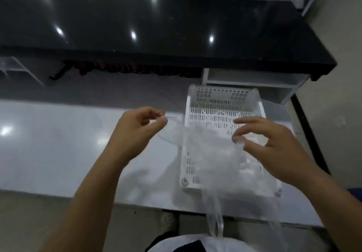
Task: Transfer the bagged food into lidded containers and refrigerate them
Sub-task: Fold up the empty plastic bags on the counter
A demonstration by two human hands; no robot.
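White and glossy, the tabletop point(49, 144) is seen beneath a black counter point(156, 28) that runs across behind it, with clothing blurred beyond. On the tabletop, below the counter's right half, a white slotted tray point(219, 106) is set. Over the tray's near half a clear plastic bag point(207, 153) is held up and spread; one handle loop is left hanging down past the tabletop edge toward the person. The bag's left edge is pinched between thumb and fingertips of the left hand point(137, 128), just left of the tray. A gathered fold of the bag's right side is pinched by the right hand point(270, 144), above the tray, its other fingers loosely spread. What the bag holds cannot be made out; it looks nearly empty, though blur hides much. No lidded container and no refrigerator are shown. The step in hand is judged to be the opening of the bag, early in the task. Next, the mouth would need to be parted and held wide, and a container found before anything is tipped out.
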